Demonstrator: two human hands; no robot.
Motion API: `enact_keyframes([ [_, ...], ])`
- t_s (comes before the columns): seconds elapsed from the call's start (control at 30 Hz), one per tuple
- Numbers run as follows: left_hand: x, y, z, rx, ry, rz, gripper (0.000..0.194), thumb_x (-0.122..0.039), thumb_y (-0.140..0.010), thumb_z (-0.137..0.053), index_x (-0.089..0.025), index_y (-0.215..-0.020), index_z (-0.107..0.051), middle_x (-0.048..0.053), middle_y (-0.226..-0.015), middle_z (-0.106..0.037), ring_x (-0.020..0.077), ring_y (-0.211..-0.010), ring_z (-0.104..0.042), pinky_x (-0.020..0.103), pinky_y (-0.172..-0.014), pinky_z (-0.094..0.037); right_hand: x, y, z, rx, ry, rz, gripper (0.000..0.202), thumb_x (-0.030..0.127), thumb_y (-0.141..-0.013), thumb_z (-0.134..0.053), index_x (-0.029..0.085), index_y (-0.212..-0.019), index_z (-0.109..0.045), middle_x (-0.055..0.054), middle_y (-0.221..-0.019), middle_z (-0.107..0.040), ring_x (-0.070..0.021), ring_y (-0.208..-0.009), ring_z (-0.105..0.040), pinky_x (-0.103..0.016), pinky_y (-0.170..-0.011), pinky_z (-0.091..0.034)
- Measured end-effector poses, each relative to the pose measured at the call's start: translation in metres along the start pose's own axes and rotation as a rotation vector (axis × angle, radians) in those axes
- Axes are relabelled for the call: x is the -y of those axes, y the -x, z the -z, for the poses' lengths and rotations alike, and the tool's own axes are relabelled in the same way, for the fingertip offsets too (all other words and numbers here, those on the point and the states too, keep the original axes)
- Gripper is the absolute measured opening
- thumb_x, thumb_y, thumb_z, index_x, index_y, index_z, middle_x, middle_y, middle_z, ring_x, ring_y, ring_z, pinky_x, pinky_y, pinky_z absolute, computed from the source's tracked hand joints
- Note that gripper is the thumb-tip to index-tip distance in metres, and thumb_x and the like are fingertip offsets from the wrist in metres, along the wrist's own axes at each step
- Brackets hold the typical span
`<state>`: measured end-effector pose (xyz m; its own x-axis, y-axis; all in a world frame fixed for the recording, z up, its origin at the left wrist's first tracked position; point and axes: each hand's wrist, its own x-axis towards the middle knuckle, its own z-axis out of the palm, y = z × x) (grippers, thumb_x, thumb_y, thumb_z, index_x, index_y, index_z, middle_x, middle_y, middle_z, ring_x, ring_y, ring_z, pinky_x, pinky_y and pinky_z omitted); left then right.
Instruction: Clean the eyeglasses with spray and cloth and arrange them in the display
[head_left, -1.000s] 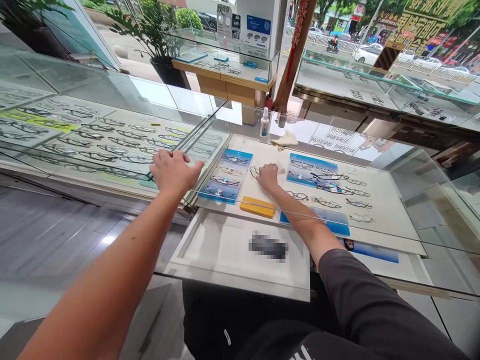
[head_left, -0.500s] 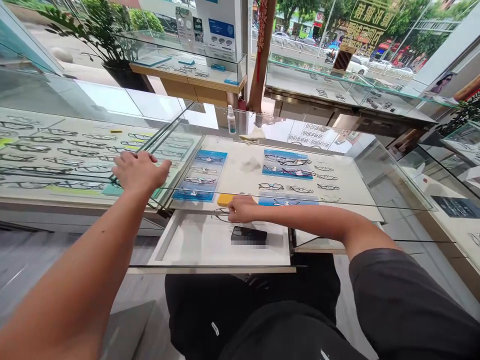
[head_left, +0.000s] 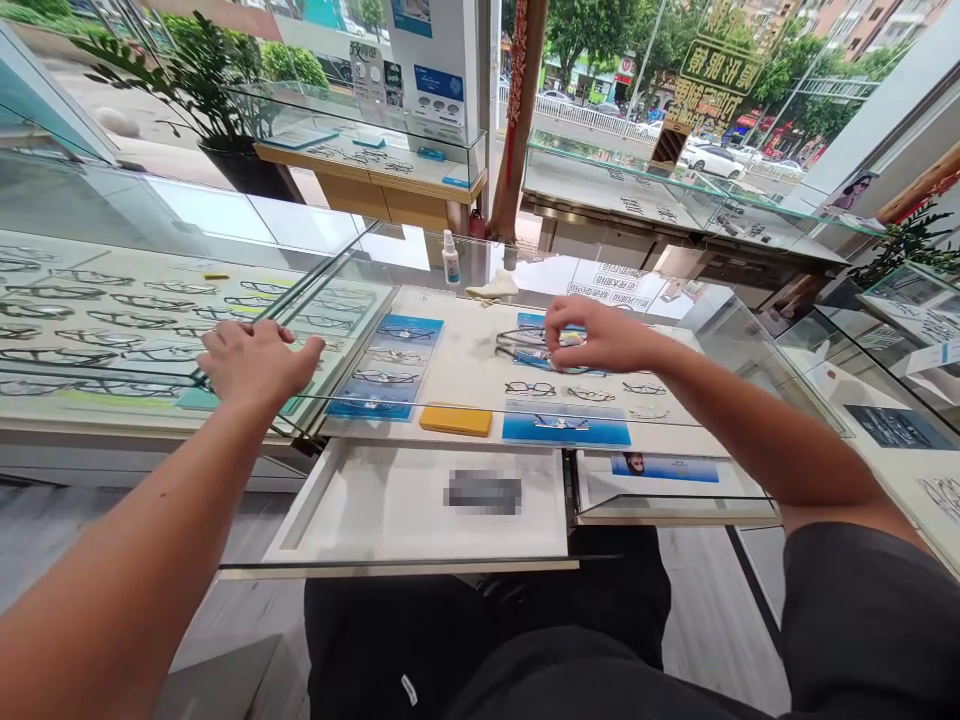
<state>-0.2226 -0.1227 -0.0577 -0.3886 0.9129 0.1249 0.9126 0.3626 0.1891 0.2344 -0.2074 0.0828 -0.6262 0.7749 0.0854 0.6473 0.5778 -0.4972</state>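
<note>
My right hand (head_left: pixel 592 335) is closed on a pair of eyeglasses (head_left: pixel 517 343), held above the glass top of the display counter. The eyeglasses are smeared by motion, and my fingers hide part of them. My left hand (head_left: pixel 259 365) rests on the counter glass at the left, fingers spread, with nothing in it. Below the glass lie a yellow case (head_left: pixel 456 419), a blue display card (head_left: pixel 394 365) bearing several frames, and more eyeglasses (head_left: pixel 529 389) near my right hand.
An open white drawer (head_left: pixel 352 500) juts toward me, with a blurred dark object (head_left: pixel 484 492) in it. Another drawer (head_left: pixel 660 488) stands partly open at its right. A spray bottle (head_left: pixel 451 258) and a pale cloth (head_left: pixel 495 286) sit on the counter's far side.
My right hand has risen from above the drawer, moving forward and right with the eyeglasses. The yellow case it partly covered now shows whole. My left hand stays on the glass.
</note>
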Motion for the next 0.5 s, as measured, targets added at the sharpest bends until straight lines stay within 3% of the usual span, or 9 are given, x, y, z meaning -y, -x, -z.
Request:
enact_keyframes([
  [0.1, 0.002, -0.001, 0.000, 0.004, 0.005, -0.004, 0.065, -0.068, -0.095, -0.042, -0.016, -0.127, -0.064, 0.031, -0.155, -0.047, 0.0468, -0.140, -0.042, 0.059, -0.117, -0.039, -0.060, -0.024, 0.017, -0.064, 0.178, -0.083, 0.006, 0.026, -0.083, -0.072, 0.022, -0.080, -0.068, -0.006, -0.103, -0.062, -0.0290, -0.111, -0.055, -0.047, -0.103, -0.040],
  [0.27, 0.004, -0.002, 0.000, 0.001, 0.019, -0.012, 0.062, -0.066, -0.095, -0.041, -0.015, -0.125, -0.063, 0.033, -0.152, -0.048, 0.0497, -0.142, -0.045, 0.059, -0.117, -0.039, -0.148, -0.055, 0.014, -0.030, 0.380, -0.240, 0.006, 0.025, -0.081, -0.073, 0.020, -0.079, -0.072, -0.011, -0.117, -0.068, -0.0326, -0.117, -0.052, -0.050, -0.105, -0.038],
  [0.37, 0.003, -0.001, 0.001, -0.004, 0.015, 0.006, 0.060, -0.066, -0.095, -0.041, -0.018, -0.122, -0.063, 0.031, -0.151, -0.049, 0.0487, -0.142, -0.046, 0.059, -0.118, -0.040, -0.181, -0.064, 0.008, -0.016, 0.404, -0.309, 0.006, 0.027, -0.081, -0.075, 0.020, -0.081, -0.075, -0.011, -0.127, -0.069, -0.0332, -0.122, -0.051, -0.051, -0.108, -0.037],
  [0.5, 0.004, 0.000, 0.001, -0.005, 0.035, 0.003, 0.058, -0.065, -0.094, -0.044, -0.018, -0.120, -0.064, 0.030, -0.151, -0.050, 0.0489, -0.142, -0.046, 0.059, -0.118, -0.041, -0.206, -0.069, 0.001, 0.000, 0.421, -0.326, 0.009, 0.030, -0.081, -0.075, 0.021, -0.082, -0.076, -0.010, -0.131, -0.070, -0.0329, -0.124, -0.051, -0.051, -0.108, -0.037],
])
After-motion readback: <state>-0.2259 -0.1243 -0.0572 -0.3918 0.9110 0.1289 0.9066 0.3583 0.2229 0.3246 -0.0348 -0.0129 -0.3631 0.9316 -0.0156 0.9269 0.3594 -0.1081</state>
